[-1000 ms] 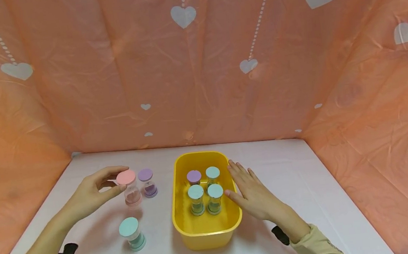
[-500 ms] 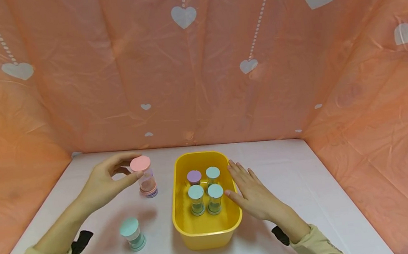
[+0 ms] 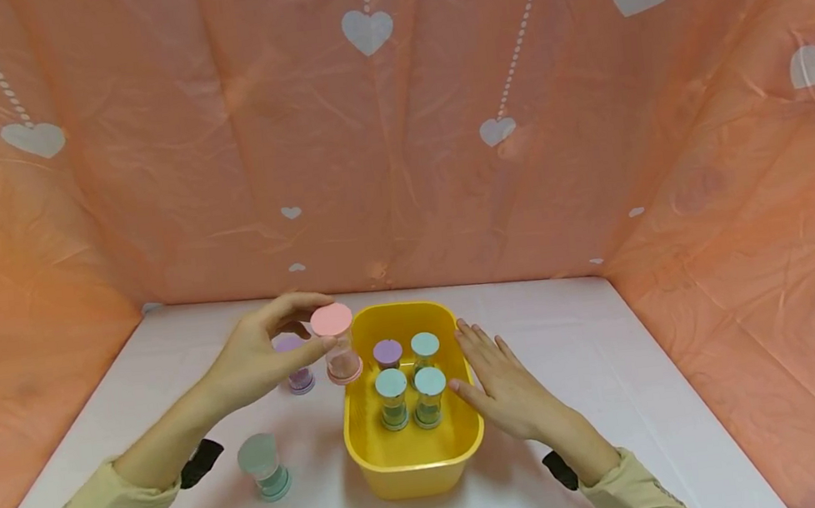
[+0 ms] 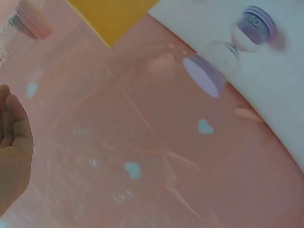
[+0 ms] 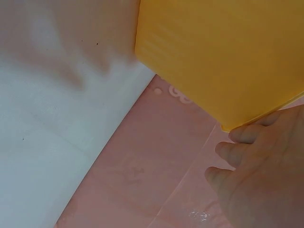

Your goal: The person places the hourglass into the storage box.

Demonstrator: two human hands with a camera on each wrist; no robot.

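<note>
My left hand (image 3: 264,356) pinches a pink-capped sand timer (image 3: 344,360) by its top, upright, its base overlapping the left rim of the yellow tub (image 3: 418,481) in the head view. Part of that timer shows at the upper left of the left wrist view. Inside the tub stand a purple-capped timer (image 3: 388,352) and three teal-capped ones, among them a front one (image 3: 430,382). My right hand (image 3: 504,385) lies with straight fingers against the tub's right rim; in the right wrist view its fingertips (image 5: 223,152) are at the tub's edge.
A purple sand timer (image 3: 301,380) stands on the white table behind my left hand, partly hidden by it. Nearer, left of the tub, stands a teal timer (image 3: 273,480). Pink cloth (image 3: 402,204) with white hearts walls the table at the back and sides.
My left hand has carried the pink sand timer rightward, from beside the purple timer, past it, to the tub's left rim. My right hand has stayed in place.
</note>
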